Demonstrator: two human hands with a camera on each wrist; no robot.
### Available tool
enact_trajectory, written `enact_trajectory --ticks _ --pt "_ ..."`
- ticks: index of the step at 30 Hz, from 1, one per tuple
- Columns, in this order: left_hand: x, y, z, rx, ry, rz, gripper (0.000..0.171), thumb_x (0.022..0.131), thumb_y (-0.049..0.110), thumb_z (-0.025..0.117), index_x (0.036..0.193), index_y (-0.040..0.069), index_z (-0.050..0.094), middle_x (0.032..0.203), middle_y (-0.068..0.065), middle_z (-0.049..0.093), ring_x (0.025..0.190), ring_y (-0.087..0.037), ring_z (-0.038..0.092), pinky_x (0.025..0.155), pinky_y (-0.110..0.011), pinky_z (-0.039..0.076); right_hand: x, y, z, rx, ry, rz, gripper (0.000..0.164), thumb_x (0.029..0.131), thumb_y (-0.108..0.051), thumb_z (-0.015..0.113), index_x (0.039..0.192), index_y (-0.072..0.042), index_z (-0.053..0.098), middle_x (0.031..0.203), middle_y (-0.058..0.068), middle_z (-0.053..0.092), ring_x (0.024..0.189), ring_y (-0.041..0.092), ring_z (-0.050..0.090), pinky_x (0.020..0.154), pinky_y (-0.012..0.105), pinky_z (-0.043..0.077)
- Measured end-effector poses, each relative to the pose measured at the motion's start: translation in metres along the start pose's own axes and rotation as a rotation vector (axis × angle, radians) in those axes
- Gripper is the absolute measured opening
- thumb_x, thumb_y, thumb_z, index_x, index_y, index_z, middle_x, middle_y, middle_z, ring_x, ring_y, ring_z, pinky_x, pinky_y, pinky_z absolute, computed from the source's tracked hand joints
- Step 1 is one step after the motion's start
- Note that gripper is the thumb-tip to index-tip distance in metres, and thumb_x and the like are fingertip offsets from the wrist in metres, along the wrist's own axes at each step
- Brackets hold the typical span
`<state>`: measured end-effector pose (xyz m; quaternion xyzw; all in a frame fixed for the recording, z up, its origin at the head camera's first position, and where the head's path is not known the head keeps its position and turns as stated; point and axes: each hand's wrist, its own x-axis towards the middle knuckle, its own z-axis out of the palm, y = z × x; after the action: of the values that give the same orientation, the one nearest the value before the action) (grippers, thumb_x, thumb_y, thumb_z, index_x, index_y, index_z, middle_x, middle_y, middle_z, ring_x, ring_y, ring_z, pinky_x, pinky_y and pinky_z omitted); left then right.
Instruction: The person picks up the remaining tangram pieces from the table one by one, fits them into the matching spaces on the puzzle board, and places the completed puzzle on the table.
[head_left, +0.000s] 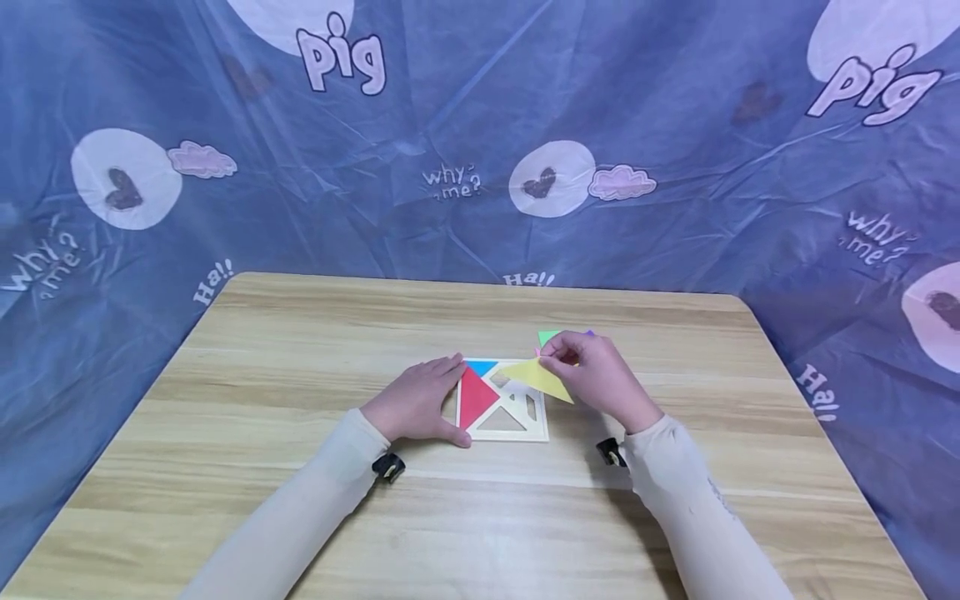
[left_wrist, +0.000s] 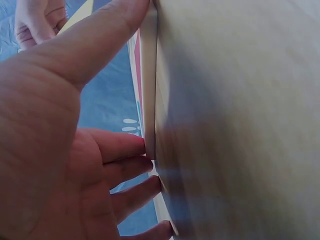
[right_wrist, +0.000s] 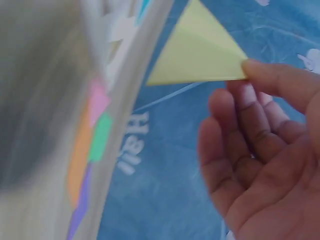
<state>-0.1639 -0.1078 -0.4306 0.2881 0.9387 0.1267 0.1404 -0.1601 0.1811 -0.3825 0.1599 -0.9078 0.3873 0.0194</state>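
A white tangram board (head_left: 536, 435) lies on the table, with a red triangle (head_left: 476, 400) and a blue triangle (head_left: 480, 367) in its left side. My left hand (head_left: 420, 402) holds that side, thumb at the near corner and fingers at the far one. Between thumb and fingertip my right hand (head_left: 600, 379) pinches a yellow triangle (right_wrist: 197, 52) by one corner. In the head view, the tilted triangle hangs over the upper right of the board and hides some slots. A triangular recess (head_left: 501, 420) shows at the board's near side.
Past the board's far right corner lie loose pieces: a pink one (right_wrist: 99, 101), an orange one (right_wrist: 79, 155), a green one (right_wrist: 101, 137) and a purple one (right_wrist: 81, 205). The wooden table (head_left: 300, 333) ends at a blue printed cloth (head_left: 420, 225).
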Motion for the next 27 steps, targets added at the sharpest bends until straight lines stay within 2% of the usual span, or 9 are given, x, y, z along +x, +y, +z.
enact_trajectory --ticks 2,4,6,7,10,17,23,27 --pt "-0.001 0.000 0.001 0.002 0.007 -0.002 0.121 0.074 0.072 0.079 0.162 0.005 0.031 0.170 -0.009 0.028 0.155 -0.029 0.028 0.125 -0.046 0.027 0.001 -0.006 0.003 0.000 -0.021 -0.014 0.007 0.094 -0.014 0.077 0.092 -0.008 0.074 0.080 -0.002 0.072 0.071 0.016 0.064 0.113 0.055 0.038" --pt "-0.001 0.001 0.002 0.006 0.015 0.002 0.122 0.073 0.073 0.080 0.162 0.004 0.031 0.169 -0.010 0.029 0.155 -0.029 0.029 0.125 -0.047 0.028 -0.001 -0.009 0.005 0.007 -0.062 -0.005 0.005 0.094 -0.013 0.076 0.091 -0.009 0.074 0.079 -0.003 0.070 0.067 0.015 0.059 0.093 0.043 0.051" --pt "-0.001 0.001 0.002 0.008 0.024 0.006 0.123 0.073 0.073 0.080 0.161 0.003 0.032 0.169 -0.010 0.030 0.155 -0.029 0.030 0.124 -0.046 0.029 -0.003 -0.009 0.007 0.010 -0.107 0.007 0.005 0.094 -0.011 0.076 0.090 -0.010 0.074 0.080 -0.004 0.068 0.066 0.014 0.055 0.072 0.032 0.052" --pt "-0.001 0.001 0.002 0.010 0.030 0.009 0.123 0.072 0.072 0.081 0.161 0.003 0.032 0.168 -0.011 0.031 0.155 -0.029 0.031 0.124 -0.046 0.029 -0.003 -0.009 0.008 0.016 -0.128 0.013 0.005 0.094 -0.010 0.075 0.089 -0.011 0.074 0.080 -0.003 0.067 0.065 0.014 0.053 0.061 0.029 0.047" --pt "-0.002 0.000 0.002 0.016 0.040 0.011 0.123 0.072 0.072 0.081 0.161 0.002 0.033 0.168 -0.011 0.031 0.154 -0.029 0.031 0.124 -0.046 0.029 -0.004 -0.006 0.010 0.032 -0.174 0.013 0.007 0.094 -0.010 0.075 0.087 -0.013 0.074 0.082 -0.003 0.066 0.066 0.014 0.051 0.061 0.024 0.045" --pt "-0.003 0.000 0.004 0.013 0.051 0.017 0.122 0.072 0.072 0.081 0.160 0.001 0.034 0.168 -0.012 0.032 0.154 -0.030 0.032 0.124 -0.047 0.030 -0.004 0.001 0.021 0.051 -0.235 -0.027 0.008 0.095 -0.009 0.074 0.088 -0.013 0.073 0.081 -0.004 0.065 0.070 0.014 0.053 0.065 0.026 0.047" --pt "-0.004 0.002 0.005 -0.003 0.053 0.008 0.123 0.073 0.071 0.082 0.161 0.001 0.033 0.168 -0.013 0.031 0.154 -0.031 0.031 0.124 -0.048 0.030 -0.004 0.000 0.029 0.045 -0.259 -0.037 0.007 0.096 -0.010 0.073 0.090 -0.014 0.072 0.080 -0.006 0.063 0.064 0.014 0.049 0.060 0.026 0.044" --pt "-0.003 0.003 0.004 0.001 0.047 0.000 0.124 0.073 0.072 0.081 0.161 0.001 0.031 0.169 -0.012 0.029 0.154 -0.031 0.031 0.124 -0.047 0.030 -0.005 -0.001 0.032 0.031 -0.277 -0.055 0.008 0.096 -0.009 0.072 0.090 -0.013 0.072 0.081 -0.003 0.066 0.069 0.014 0.054 0.063 0.027 0.047"
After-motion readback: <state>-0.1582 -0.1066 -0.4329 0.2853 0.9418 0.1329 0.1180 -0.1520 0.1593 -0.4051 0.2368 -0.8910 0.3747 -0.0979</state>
